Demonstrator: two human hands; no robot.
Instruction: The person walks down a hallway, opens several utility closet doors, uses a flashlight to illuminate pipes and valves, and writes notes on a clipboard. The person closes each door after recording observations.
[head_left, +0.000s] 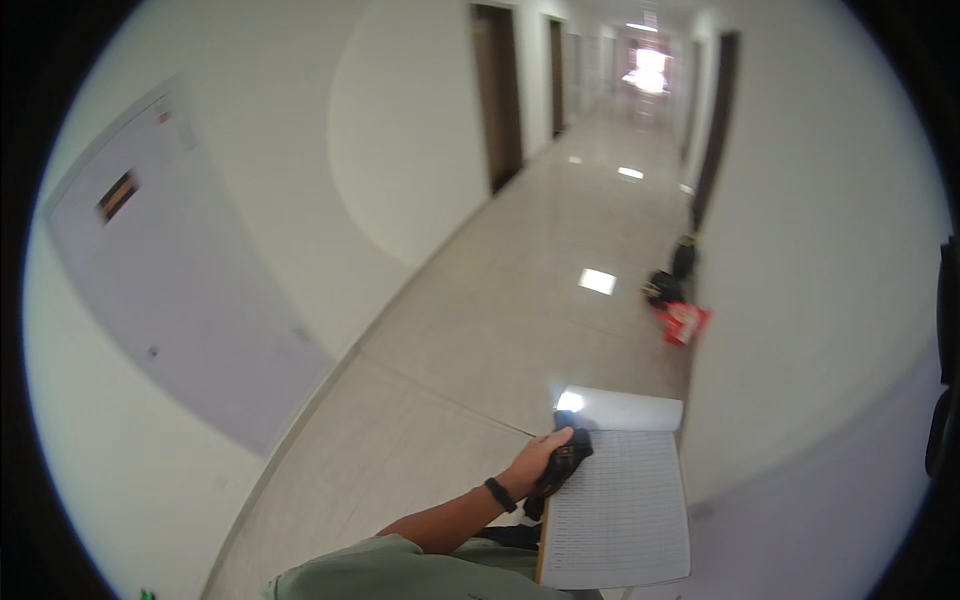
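Note:
My left hand (537, 459), with a black band on its wrist, is closed around a dark handheld device (571, 454). A bright white glare shows at the device's upper end. Just right of it lies a clipboard-like board with printed sheets (622, 510) covered in fine rows, too blurred to read. Their top pages are folded back into a white roll (630, 411) at the far edge. Whether my left hand also supports the board is hidden. My right hand is out of view.
A long corridor with a glossy tiled floor (450, 360) runs ahead. On the left is a pale purple door (180, 262), with a dark doorway (498, 97) beyond. A red bag (682, 322) and dark bags (663, 288) lie along the right wall (817, 247).

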